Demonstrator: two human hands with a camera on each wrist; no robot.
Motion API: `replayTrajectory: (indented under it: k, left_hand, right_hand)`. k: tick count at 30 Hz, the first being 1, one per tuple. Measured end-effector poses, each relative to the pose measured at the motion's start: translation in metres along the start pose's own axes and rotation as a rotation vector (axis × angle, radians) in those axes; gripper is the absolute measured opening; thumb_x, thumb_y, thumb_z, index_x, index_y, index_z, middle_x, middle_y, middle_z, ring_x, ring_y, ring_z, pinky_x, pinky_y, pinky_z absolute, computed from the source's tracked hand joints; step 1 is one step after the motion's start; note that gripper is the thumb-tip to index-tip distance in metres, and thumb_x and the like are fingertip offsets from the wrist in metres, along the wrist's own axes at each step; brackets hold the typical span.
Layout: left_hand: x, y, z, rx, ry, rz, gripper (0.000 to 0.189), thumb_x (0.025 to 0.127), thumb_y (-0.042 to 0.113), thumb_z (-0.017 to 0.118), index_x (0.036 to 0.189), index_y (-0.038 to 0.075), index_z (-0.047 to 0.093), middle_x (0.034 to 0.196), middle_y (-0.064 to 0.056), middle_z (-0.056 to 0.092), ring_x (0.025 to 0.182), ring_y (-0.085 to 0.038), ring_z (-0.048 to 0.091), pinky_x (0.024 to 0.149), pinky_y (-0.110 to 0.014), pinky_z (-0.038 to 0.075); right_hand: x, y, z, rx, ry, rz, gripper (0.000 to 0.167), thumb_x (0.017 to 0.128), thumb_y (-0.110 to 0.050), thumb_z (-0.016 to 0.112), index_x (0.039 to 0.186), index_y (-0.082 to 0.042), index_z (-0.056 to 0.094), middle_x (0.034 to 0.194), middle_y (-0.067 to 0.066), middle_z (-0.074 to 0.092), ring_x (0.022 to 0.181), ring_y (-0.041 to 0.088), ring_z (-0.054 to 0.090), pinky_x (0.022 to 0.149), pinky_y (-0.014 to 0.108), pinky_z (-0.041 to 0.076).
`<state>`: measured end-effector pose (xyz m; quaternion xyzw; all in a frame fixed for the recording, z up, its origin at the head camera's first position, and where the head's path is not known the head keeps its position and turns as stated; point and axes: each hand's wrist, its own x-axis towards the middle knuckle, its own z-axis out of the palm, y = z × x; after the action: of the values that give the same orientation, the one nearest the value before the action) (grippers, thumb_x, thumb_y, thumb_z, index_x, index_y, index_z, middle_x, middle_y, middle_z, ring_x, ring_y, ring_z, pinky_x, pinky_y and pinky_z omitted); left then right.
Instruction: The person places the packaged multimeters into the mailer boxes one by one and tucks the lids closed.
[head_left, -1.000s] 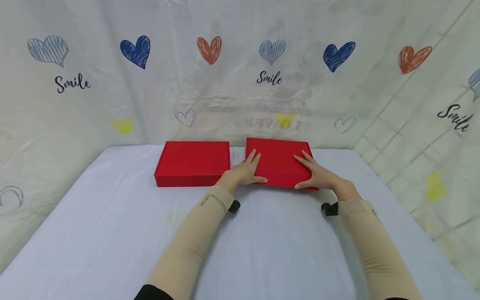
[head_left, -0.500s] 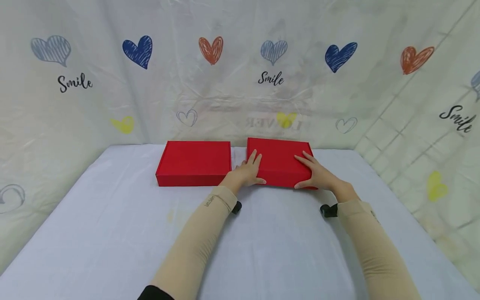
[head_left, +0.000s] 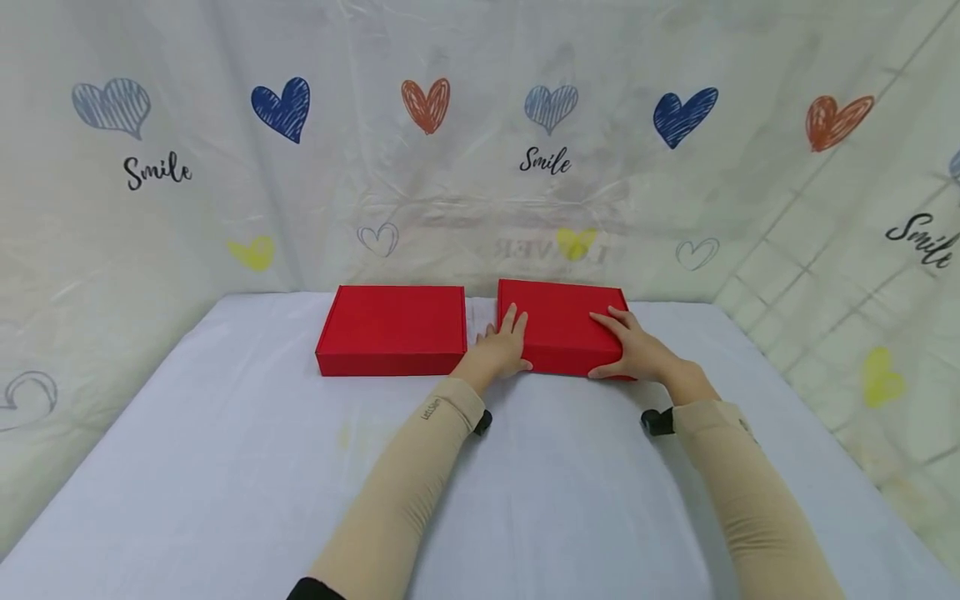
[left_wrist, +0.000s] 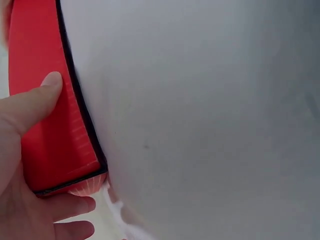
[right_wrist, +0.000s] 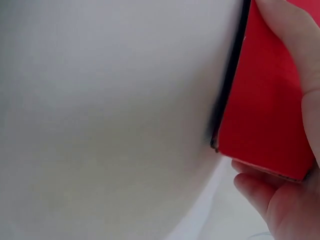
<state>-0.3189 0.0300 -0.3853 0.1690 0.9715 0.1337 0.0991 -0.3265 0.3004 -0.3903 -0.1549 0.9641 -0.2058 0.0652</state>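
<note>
Two flat red boxes lie side by side at the far edge of the white-covered table (head_left: 225,467). My left hand (head_left: 501,350) rests on the near left corner of the right red box (head_left: 564,321), fingers straight on its lid and thumb against its front face. My right hand (head_left: 633,350) lies the same way on the near right corner. The left wrist view shows the left hand (left_wrist: 20,150) with its thumb flat on the box's red side (left_wrist: 50,125). The right wrist view shows the right hand (right_wrist: 295,200) around the box's corner (right_wrist: 270,110).
The left red box (head_left: 392,327) sits closed, a narrow gap from the right one. A translucent sheet (head_left: 480,167) printed with hearts and "Smile" hangs close behind and around the table. White cloth stretches from the boxes to the near edge.
Both hands stay on the right box's near corners. My left forearm has drifted slightly to the right; the boxes have not visibly moved.
</note>
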Motion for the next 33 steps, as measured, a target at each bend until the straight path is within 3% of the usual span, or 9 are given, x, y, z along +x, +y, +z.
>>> replayTrajectory:
  k: [9, 16, 24, 33]
  left_hand:
    - [0.0036, 0.0002, 0.0029, 0.064, 0.045, 0.003, 0.094, 0.095, 0.035, 0.074, 0.164, 0.01, 0.016, 0.17, -0.013, 0.009, 0.143, -0.049, 0.037, 0.117, -0.051, 0.034]
    - [0.0056, 0.0011, 0.0027, 0.08, 0.049, 0.005, 0.096, 0.096, 0.037, 0.072, 0.165, 0.011, 0.012, 0.171, -0.011, 0.006, 0.143, -0.046, 0.038, 0.117, -0.049, 0.035]
    - [0.0053, -0.002, 0.0029, 0.044, 0.007, 0.015, 0.105, 0.094, 0.036, 0.075, 0.166, 0.014, 0.002, 0.172, -0.011, -0.007, 0.145, -0.048, 0.034, 0.118, -0.05, 0.032]
    - [0.0058, -0.0011, 0.0027, 0.009, 0.028, 0.01, 0.102, 0.094, 0.032, 0.075, 0.166, 0.014, 0.005, 0.172, -0.01, -0.005, 0.146, -0.049, 0.03, 0.119, -0.051, 0.03]
  right_hand:
    - [0.0006, -0.0041, 0.0026, -0.025, 0.004, -0.003, 0.1, 0.085, -0.033, 0.085, 0.161, -0.012, 0.023, 0.164, 0.026, 0.007, 0.14, 0.055, 0.027, 0.101, 0.066, 0.046]
    - [0.0008, -0.0043, 0.0012, -0.048, 0.007, -0.002, 0.101, 0.085, -0.033, 0.084, 0.161, -0.011, 0.021, 0.164, 0.026, 0.006, 0.138, 0.056, 0.028, 0.1, 0.066, 0.046]
    - [0.0026, -0.0036, 0.003, -0.119, -0.009, -0.049, 0.11, 0.082, -0.037, 0.086, 0.163, -0.008, 0.017, 0.167, 0.027, 0.001, 0.137, 0.059, 0.032, 0.102, 0.066, 0.044]
    - [0.0044, -0.001, 0.0018, -0.088, -0.01, -0.026, 0.11, 0.083, -0.038, 0.085, 0.164, -0.012, 0.016, 0.167, 0.024, 0.001, 0.134, 0.057, 0.036, 0.101, 0.066, 0.045]
